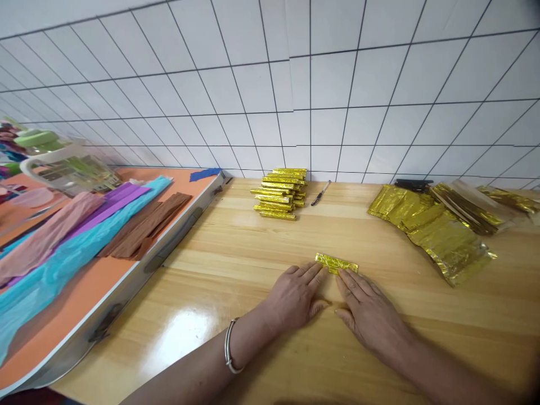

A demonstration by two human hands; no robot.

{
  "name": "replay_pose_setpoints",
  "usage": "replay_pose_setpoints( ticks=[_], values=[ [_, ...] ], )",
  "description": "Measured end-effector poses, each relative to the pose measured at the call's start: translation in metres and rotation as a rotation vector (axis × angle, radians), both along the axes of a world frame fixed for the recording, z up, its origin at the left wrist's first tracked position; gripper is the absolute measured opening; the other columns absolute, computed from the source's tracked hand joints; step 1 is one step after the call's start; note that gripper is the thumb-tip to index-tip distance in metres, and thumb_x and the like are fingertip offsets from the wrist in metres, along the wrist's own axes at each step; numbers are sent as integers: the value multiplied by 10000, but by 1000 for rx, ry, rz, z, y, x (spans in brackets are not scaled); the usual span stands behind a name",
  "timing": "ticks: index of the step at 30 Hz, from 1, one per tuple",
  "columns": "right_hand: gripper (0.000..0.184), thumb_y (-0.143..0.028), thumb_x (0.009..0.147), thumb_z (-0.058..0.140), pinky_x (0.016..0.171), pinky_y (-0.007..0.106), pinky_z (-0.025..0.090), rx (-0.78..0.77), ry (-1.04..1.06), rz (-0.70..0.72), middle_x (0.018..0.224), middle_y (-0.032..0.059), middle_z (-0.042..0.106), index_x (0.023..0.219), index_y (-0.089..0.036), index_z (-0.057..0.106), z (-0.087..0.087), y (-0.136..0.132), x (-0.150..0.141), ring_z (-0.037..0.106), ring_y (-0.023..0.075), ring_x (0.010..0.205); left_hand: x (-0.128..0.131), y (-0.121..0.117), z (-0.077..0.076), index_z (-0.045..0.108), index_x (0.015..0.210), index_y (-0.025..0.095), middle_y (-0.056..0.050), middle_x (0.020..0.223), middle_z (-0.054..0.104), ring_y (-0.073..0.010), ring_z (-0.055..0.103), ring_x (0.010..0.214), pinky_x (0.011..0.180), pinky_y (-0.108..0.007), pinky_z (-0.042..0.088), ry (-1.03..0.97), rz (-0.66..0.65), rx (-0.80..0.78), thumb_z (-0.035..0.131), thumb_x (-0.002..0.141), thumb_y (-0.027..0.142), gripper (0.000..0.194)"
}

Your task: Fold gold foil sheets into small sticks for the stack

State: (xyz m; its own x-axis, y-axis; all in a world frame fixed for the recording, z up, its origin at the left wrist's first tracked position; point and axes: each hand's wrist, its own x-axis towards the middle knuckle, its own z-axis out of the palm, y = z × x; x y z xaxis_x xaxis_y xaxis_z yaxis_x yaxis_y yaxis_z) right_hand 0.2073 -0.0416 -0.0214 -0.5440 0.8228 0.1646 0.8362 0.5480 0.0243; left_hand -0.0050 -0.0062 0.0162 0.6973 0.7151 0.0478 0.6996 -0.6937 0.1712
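Observation:
A folded strip of shiny gold foil [337, 262] lies flat on the wooden table [236, 264], in front of me. My left hand [297, 295] rests with its fingertips on the strip's near left part, fingers stretched out and thumb apart. On the near right part press the fingertips of my right hand [371, 312], also stretched flat with the thumb out to the side. Neither hand grips the strip; both push down on it from above. A silver bangle [229, 346] circles my left wrist.
Several narrow gold foil rolls [280, 194] are stacked near the tiled wall, beside a pen [321, 193]. Gold foil sheets [434, 225] spread at the right. On the left, an orange-topped board [84, 298] with a raised edge carries brown, turquoise, purple and pink strips.

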Motion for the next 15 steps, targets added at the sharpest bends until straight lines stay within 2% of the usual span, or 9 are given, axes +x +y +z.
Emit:
replay_pose_setpoints(
  ticks=[4, 7, 15],
  values=[
    [564, -414, 871, 461, 1048, 437, 294, 4, 16, -4, 1390, 146, 396, 1327, -84, 421, 3, -2, 0, 350, 277, 1277, 2, -4, -1, 310, 1370, 175, -98, 1421, 353, -254, 326, 1297, 957, -373, 330, 34, 13, 33, 366, 885, 489, 580],
    [562, -441, 871, 461, 1070, 436, 261, 26, 37, 11, 1366, 136, 434, 1316, -99, 439, 3, -8, 9, 358, 259, 1276, 5, -5, 0, 332, 1358, 182, -105, 1401, 382, -254, 370, 1262, 928, -376, 338, 46, 26, 50, 374, 881, 503, 576],
    [476, -341, 872, 474, 1063, 425, 292, 51, 79, -19, 1335, 131, 474, 1283, -103, 484, 3, -17, 21, 389, 254, 1258, 19, -7, 3, 406, 1304, 153, -144, 1268, 496, -286, 423, 1185, 847, -388, 374, 47, 42, 88, 422, 847, 549, 606]
  ],
)
